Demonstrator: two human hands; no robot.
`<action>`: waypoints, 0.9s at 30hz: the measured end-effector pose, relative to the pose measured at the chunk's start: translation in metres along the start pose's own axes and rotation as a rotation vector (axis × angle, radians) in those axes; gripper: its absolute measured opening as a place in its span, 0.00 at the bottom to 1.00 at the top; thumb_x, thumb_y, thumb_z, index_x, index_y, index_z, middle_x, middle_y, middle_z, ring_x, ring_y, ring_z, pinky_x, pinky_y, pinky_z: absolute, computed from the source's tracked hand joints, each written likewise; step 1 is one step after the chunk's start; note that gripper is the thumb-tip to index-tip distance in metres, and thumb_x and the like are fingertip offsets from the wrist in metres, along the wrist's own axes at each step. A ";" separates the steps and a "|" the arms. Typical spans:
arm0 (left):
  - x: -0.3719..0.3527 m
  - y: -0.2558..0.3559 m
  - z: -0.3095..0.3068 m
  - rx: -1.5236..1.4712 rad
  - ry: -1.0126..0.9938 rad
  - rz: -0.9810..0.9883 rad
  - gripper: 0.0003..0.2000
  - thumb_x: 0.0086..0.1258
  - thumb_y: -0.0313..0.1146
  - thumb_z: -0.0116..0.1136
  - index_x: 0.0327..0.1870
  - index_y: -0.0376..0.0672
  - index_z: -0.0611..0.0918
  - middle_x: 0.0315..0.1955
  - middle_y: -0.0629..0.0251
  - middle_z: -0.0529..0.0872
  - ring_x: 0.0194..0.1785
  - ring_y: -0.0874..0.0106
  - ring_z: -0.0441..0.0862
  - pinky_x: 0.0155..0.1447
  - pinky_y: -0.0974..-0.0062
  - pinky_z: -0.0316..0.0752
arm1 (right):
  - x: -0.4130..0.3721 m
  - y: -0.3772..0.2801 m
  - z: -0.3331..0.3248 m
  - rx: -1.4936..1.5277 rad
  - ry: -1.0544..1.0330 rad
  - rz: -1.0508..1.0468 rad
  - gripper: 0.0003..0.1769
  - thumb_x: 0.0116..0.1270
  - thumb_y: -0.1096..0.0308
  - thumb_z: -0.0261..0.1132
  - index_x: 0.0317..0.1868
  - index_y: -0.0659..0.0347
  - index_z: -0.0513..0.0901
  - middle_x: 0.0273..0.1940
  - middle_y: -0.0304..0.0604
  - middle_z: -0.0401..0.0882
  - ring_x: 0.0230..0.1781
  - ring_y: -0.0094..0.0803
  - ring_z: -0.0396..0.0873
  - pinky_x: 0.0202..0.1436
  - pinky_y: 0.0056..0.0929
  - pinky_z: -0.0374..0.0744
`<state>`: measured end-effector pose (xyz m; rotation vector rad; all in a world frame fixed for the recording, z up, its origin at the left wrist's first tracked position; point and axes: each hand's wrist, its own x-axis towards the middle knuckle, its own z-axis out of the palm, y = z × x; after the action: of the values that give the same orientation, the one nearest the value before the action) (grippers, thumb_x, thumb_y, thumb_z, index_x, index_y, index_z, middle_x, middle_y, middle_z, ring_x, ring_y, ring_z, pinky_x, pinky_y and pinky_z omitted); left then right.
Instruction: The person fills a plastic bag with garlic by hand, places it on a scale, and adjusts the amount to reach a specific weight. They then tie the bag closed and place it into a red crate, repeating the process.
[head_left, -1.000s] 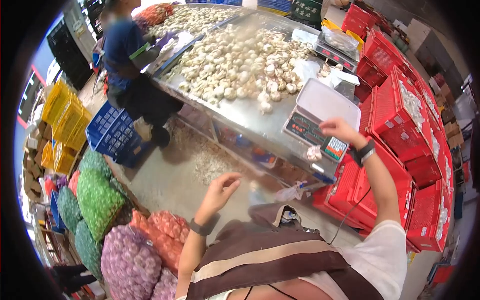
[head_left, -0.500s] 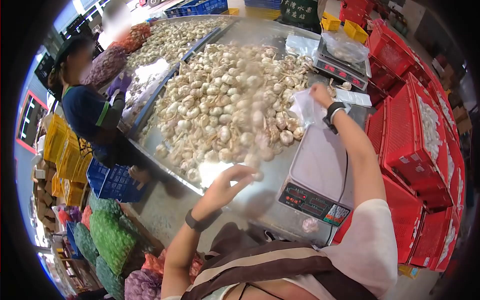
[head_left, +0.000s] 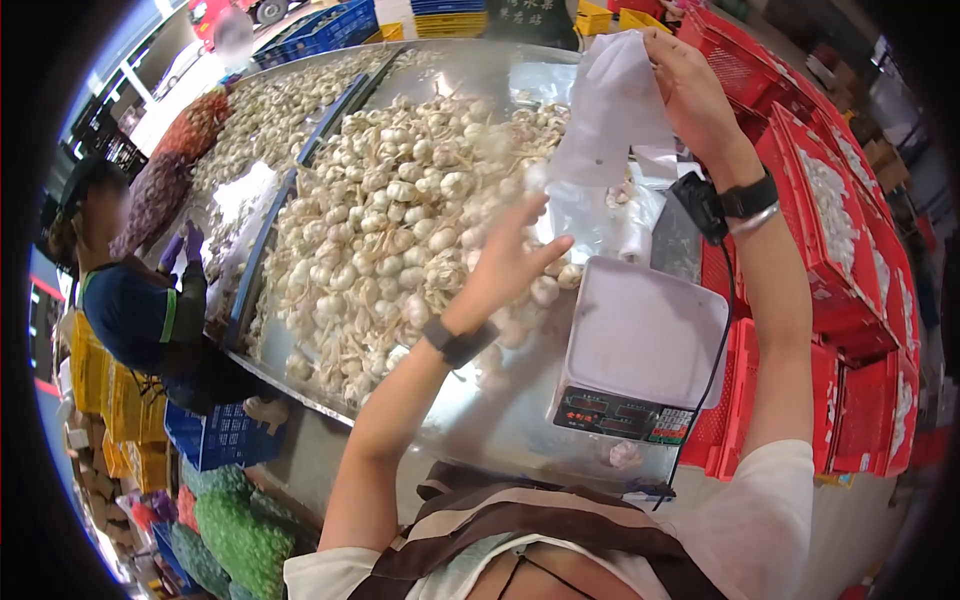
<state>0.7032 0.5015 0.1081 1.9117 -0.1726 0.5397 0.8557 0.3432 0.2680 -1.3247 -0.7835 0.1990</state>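
Observation:
My right hand [head_left: 695,95] is raised at the far right of the table, its fingers closed on the top edge of a thin white plastic bag [head_left: 618,110] that hangs down. My left hand [head_left: 510,262] reaches over the heap of garlic bulbs [head_left: 400,215], fingers spread, with nothing in it. The heap covers the middle of the metal table [head_left: 450,425]. In front of my right forearm stands a digital scale [head_left: 645,330] with a bare pan. A roll of clear bags [head_left: 636,240] lies beyond it, below the hanging bag.
Red crates [head_left: 830,260] stacked with white packs line the right side. On the left, a person [head_left: 130,300] in purple gloves stands by a second garlic heap [head_left: 270,120], behind a blue divider [head_left: 310,150]. Yellow crates [head_left: 115,390], a blue crate [head_left: 220,435] and a green net sack [head_left: 240,530] are lower left.
My right hand has lifted the white bag up from the table beside the scale. My left hand has moved forward and right from the near edge, its fingers spreading.

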 end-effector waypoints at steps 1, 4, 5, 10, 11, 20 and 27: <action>0.007 0.003 0.000 -0.067 -0.118 -0.081 0.20 0.63 0.39 0.55 0.52 0.36 0.74 0.46 0.57 0.77 0.47 0.71 0.75 0.49 0.75 0.71 | -0.008 -0.006 0.009 0.107 -0.024 0.004 0.10 0.66 0.65 0.51 0.40 0.62 0.75 0.37 0.34 0.76 0.37 0.20 0.74 0.43 0.20 0.72; 0.010 0.006 -0.008 -0.325 -0.536 -0.368 0.30 0.64 0.50 0.50 0.60 0.36 0.65 0.53 0.50 0.72 0.53 0.62 0.73 0.55 0.70 0.69 | -0.043 -0.038 0.035 0.278 0.066 0.042 0.12 0.67 0.66 0.50 0.42 0.64 0.75 0.40 0.37 0.76 0.41 0.23 0.74 0.47 0.23 0.73; -0.003 0.003 -0.005 -0.723 -0.648 -0.406 0.34 0.64 0.55 0.46 0.63 0.38 0.60 0.56 0.51 0.70 0.55 0.61 0.71 0.56 0.68 0.68 | -0.050 -0.035 0.025 0.267 -0.043 -0.013 0.14 0.68 0.66 0.48 0.48 0.64 0.72 0.46 0.41 0.75 0.47 0.26 0.73 0.51 0.26 0.72; -0.036 -0.005 -0.027 -1.705 -0.196 -0.829 0.36 0.65 0.63 0.27 0.66 0.43 0.53 0.60 0.52 0.63 0.61 0.56 0.64 0.60 0.59 0.63 | -0.145 -0.030 0.050 -0.577 -0.103 -0.103 0.03 0.63 0.72 0.53 0.35 0.62 0.71 0.46 0.44 0.74 0.45 0.30 0.73 0.51 0.27 0.69; -0.042 0.000 -0.034 -1.719 -0.150 -0.640 0.33 0.67 0.59 0.30 0.64 0.41 0.56 0.58 0.52 0.65 0.59 0.57 0.66 0.59 0.61 0.65 | -0.167 -0.021 0.055 -0.661 -0.114 -0.101 0.03 0.62 0.74 0.53 0.36 0.64 0.72 0.45 0.44 0.74 0.44 0.30 0.73 0.47 0.25 0.70; -0.094 -0.060 -0.045 -0.853 -0.232 -0.688 0.11 0.63 0.28 0.55 0.46 0.36 0.77 0.32 0.66 0.81 0.34 0.77 0.78 0.41 0.79 0.76 | -0.325 0.064 0.100 -0.706 0.153 0.453 0.02 0.58 0.79 0.54 0.32 0.66 0.72 0.41 0.42 0.75 0.36 0.25 0.72 0.38 0.20 0.70; -0.111 -0.023 -0.076 -0.756 -0.204 -0.611 0.08 0.65 0.37 0.55 0.33 0.43 0.74 0.20 0.77 0.74 0.19 0.87 0.67 0.19 0.89 0.60 | -0.338 0.070 0.134 -0.403 0.246 0.696 0.16 0.61 0.73 0.57 0.50 0.64 0.73 0.44 0.44 0.76 0.44 0.29 0.76 0.45 0.22 0.74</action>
<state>0.5913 0.5654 0.0624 1.1773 0.0778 -0.1372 0.5463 0.2814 0.0741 -1.9337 -0.1257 0.4325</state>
